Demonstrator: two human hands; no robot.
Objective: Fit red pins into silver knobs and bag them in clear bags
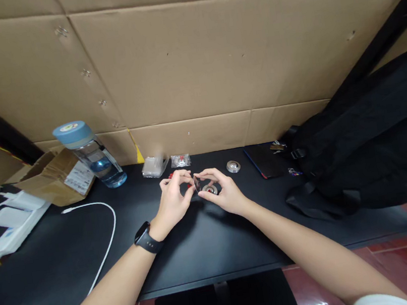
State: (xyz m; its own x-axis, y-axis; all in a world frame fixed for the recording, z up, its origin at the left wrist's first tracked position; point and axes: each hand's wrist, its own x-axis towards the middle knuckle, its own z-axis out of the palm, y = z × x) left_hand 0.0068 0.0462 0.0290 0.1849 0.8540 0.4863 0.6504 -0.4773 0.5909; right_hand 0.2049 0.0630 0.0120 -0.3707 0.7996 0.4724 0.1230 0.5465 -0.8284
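Note:
Above the black desk mat, a small dark disc (197, 183) stands nearly edge-on between my two hands. My right hand (225, 190) pinches it between thumb and fingers. My left hand (175, 196), with a black watch on the wrist, is closed at the disc's other side, fingertips against it. Something red shows by the left fingers, partly hidden. Just behind the right thumb lies a silver round piece with a red centre (210, 189). Farther right is a silver domed round piece (233, 167). Behind the hands lies a clear packet (181, 161) with a silver and red piece.
A stack of clear plastic sleeves (152, 166) lies at the back. At left are a water bottle (100, 160), an opened cardboard box (56, 179), a white power strip (15, 226) and a white cable (113, 222). A dark flat tablet-like thing (264, 161) and a black backpack (363, 149) are at right.

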